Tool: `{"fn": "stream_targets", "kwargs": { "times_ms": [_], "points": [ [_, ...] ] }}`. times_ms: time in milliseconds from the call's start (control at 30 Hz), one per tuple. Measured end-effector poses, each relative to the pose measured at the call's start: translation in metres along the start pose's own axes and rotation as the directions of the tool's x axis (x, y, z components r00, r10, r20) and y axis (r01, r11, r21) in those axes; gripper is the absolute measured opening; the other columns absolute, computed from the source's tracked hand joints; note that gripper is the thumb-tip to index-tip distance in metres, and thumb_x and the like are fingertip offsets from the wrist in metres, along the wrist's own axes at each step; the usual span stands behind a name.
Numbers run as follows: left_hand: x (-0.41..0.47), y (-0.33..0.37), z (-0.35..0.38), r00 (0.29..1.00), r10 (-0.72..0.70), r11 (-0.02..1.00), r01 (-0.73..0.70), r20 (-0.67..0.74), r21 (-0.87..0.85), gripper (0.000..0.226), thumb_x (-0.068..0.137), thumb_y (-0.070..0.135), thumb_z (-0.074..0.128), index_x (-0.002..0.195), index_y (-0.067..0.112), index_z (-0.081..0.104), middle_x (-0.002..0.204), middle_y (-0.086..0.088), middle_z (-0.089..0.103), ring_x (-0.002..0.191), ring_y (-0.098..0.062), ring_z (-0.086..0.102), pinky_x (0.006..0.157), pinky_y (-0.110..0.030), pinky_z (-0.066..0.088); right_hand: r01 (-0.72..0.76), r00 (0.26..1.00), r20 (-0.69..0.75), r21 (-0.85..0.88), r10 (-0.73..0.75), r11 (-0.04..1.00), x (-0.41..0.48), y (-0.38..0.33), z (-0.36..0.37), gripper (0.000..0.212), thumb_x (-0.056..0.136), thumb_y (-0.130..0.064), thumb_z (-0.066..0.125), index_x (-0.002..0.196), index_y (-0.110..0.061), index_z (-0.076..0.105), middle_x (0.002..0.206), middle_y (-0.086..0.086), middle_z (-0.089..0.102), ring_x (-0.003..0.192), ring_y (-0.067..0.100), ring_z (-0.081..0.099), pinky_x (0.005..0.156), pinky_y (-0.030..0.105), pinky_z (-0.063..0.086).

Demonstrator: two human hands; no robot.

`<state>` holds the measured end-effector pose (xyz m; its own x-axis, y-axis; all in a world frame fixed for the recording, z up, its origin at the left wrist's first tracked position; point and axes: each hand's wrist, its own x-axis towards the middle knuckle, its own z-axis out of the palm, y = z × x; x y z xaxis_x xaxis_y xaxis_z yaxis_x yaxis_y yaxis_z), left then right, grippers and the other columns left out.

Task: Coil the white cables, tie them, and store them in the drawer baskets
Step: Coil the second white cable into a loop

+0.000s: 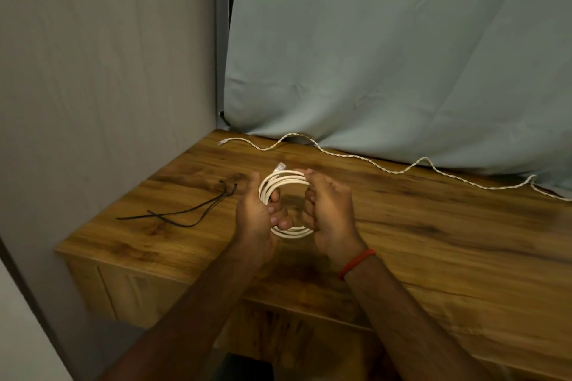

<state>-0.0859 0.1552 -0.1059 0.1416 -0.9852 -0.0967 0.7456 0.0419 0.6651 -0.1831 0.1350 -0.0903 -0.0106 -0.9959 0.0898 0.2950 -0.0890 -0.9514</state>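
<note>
Fingers (276,211) of left hand (252,216) and right hand (332,213) gripping white cable coil (286,180), several round loops

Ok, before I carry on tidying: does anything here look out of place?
Only the other cable: it lies uncoiled and wavy along the back edge of the table, against the cloth. Black ties lie loose and crossed at the left. The coil, gripped by the left hand and right hand, looks neat.
</note>
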Motion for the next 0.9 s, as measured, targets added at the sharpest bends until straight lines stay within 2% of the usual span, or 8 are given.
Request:
{"fn": "stream_targets", "kwargs": {
  "times_ms": [267,367,467,533,633,700,800,900],
  "points": [
    [-0.003,0.005,-0.005,0.997,0.074,0.996,-0.072,-0.020,0.058,0.049,0.099,0.034,0.045,0.054,0.016,0.038,0.036,0.004,0.028,0.027,-0.007,0.024,0.031,-0.015,0.023,0.009,0.993,0.121,0.021,-0.011,1.000,0.000,0.006,-0.002,0.025,0.098,-0.013,0.049,0.094,-0.016,0.073,0.052,-0.002,0.040,0.034,0.006,0.028,0.036,0.015,0.021],
    [0.000,0.011,-0.009,0.989,0.129,0.990,-0.125,-0.074,0.064,0.048,0.097,0.032,0.048,0.053,0.019,0.036,0.038,0.005,0.027,0.028,-0.008,0.022,0.031,-0.014,0.021,0.030,0.981,0.194,0.009,-0.031,1.000,0.000,0.002,0.003,0.023,0.101,-0.023,0.052,0.100,-0.017,0.074,0.057,0.000,0.054,0.040,0.008,0.043,0.038,0.018,0.036],
    [0.000,0.024,-0.012,0.968,0.221,0.971,-0.207,-0.116,0.119,0.044,0.098,0.030,0.048,0.056,0.020,0.041,0.043,0.006,0.029,0.032,-0.007,0.023,0.033,-0.016,0.020,-0.087,0.982,0.180,0.125,0.064,0.988,0.009,0.008,0.003,0.041,0.098,-0.052,0.049,0.111,-0.019,0.070,0.075,0.001,0.071,0.062,0.012,0.064,0.061,0.029,0.054],
    [-0.003,0.033,-0.012,0.956,0.265,0.960,-0.249,-0.129,0.128,0.042,0.098,0.029,0.047,0.057,0.020,0.041,0.044,0.007,0.029,0.033,-0.007,0.023,0.033,-0.017,0.019,-0.222,0.974,0.106,0.232,0.203,0.947,0.021,0.015,0.002,0.042,0.098,-0.055,0.048,0.108,-0.020,0.068,0.083,0.002,0.073,0.070,0.014,0.068,0.070,0.033,0.055],
    [-0.009,0.047,-0.013,0.943,0.301,0.951,-0.287,-0.138,0.115,0.041,0.098,0.028,0.046,0.058,0.021,0.039,0.045,0.007,0.028,0.033,-0.007,0.022,0.033,-0.016,0.017,-0.248,0.968,0.038,0.040,0.246,0.968,0.028,0.029,0.011,0.025,0.101,-0.034,0.052,0.107,-0.016,0.069,0.084,0.001,0.073,0.068,0.016,0.069,0.064,0.031,0.056],
    [-0.011,0.058,-0.013,0.942,0.308,0.949,-0.294,-0.135,0.112,0.044,0.097,0.028,0.049,0.056,0.021,0.037,0.043,0.006,0.027,0.032,-0.008,0.022,0.033,-0.015,0.018,0.011,0.994,0.103,-0.307,0.022,0.952,0.025,0.043,0.023,0.018,0.096,-0.020,0.060,0.104,-0.011,0.073,0.095,0.005,0.076,0.086,0.024,0.072,0.079,0.037,0.057],
    [-0.015,0.073,-0.011,0.938,0.328,0.943,-0.317,-0.113,0.100,0.045,0.095,0.027,0.050,0.053,0.021,0.036,0.041,0.006,0.026,0.029,-0.007,0.021,0.031,-0.014,0.019,0.451,0.860,0.470,-0.517,-0.199,0.728,0.016,0.064,0.042,0.028,0.083,-0.026,0.069,0.106,-0.010,0.075,0.110,0.008,0.075,0.106,0.023,0.069,0.097,0.039,0.053],
    [-0.018,0.081,-0.010,0.941,0.331,0.942,-0.324,-0.078,0.089,0.042,0.094,0.028,0.049,0.055,0.020,0.032,0.040,0.007,0.024,0.030,-0.008,0.019,0.032,-0.015,0.017,0.729,0.677,0.727,-0.643,-0.115,0.235,0.007,0.079,0.058,0.037,0.090,-0.026,0.056,0.115,-0.002,0.069,0.117,0.021,0.069,0.109,0.038,0.065,0.097,0.048,0.052]
  ]
}}
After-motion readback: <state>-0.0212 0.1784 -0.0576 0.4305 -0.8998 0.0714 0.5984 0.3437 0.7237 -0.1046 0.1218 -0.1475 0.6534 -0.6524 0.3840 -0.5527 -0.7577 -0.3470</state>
